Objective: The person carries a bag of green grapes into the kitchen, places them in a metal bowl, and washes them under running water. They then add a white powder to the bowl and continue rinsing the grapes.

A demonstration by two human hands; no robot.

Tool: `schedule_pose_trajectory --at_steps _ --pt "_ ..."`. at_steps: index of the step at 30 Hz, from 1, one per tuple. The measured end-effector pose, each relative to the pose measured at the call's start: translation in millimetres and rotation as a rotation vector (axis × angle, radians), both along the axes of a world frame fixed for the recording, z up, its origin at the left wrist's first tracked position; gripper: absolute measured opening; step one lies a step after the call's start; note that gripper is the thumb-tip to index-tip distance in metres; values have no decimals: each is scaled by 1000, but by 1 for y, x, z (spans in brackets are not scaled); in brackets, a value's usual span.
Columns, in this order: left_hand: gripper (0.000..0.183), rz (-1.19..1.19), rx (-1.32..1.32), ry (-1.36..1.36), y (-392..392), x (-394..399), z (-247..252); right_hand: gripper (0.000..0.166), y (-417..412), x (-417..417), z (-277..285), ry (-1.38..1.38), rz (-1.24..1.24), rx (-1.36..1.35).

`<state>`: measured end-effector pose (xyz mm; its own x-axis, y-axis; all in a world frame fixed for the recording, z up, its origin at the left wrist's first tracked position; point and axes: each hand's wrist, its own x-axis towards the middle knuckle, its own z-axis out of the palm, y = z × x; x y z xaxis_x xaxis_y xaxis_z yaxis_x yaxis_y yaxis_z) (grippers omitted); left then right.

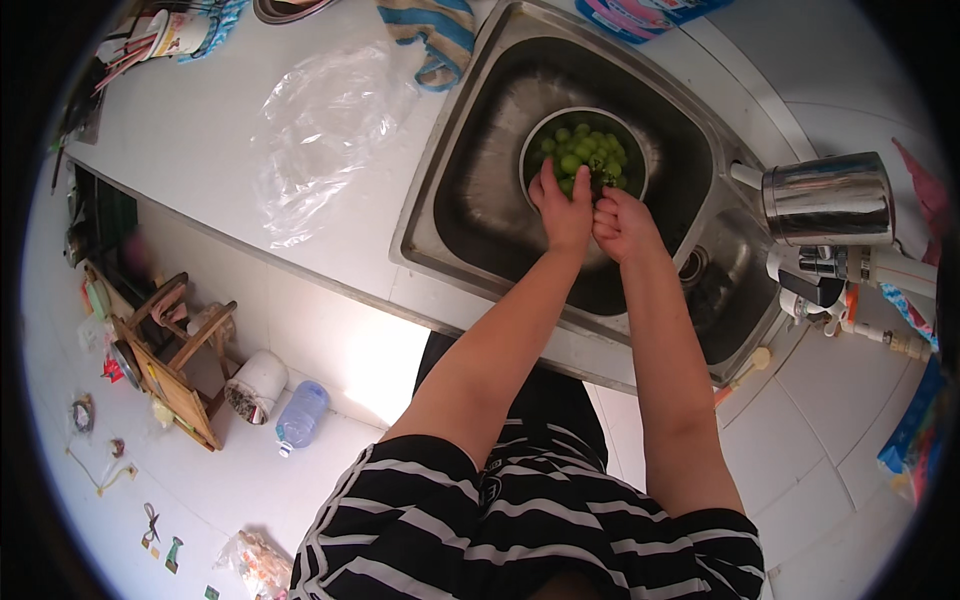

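Note:
A round bowl with a pale rim (528, 133) stands in the larger basin of the steel sink (491, 112). Green grapes (581, 146) fill much of it, with small stems among them. My left hand (562, 206) reaches over the bowl's near side, its fingers spread against the grapes; whether it grips one cannot be told. Beside it, my right hand (621, 225) is curled at the near right rim, fingertips close to the stems. What lies inside its curled fingers is hidden.
A crumpled clear plastic bag (330, 127) and a striped cloth (442, 37) lie on the counter left of the sink. At the right are the smaller basin (731, 300), a shiny metal cylinder (829, 199) and a faucet (817, 262). A detergent package (637, 15) stands behind the sink.

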<state>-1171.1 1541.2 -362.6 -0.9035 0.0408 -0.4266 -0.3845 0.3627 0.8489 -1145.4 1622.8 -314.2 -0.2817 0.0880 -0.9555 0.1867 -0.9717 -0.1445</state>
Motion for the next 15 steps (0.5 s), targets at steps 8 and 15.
schedule_pose_trajectory --at_steps 8,15 --pt "34 -188 8 355 -7 -12 -25 11 10 13 -4 73 3 -156" --pt "35 60 593 -590 -21 -45 1 16 33 25 3 175 -150 -282"
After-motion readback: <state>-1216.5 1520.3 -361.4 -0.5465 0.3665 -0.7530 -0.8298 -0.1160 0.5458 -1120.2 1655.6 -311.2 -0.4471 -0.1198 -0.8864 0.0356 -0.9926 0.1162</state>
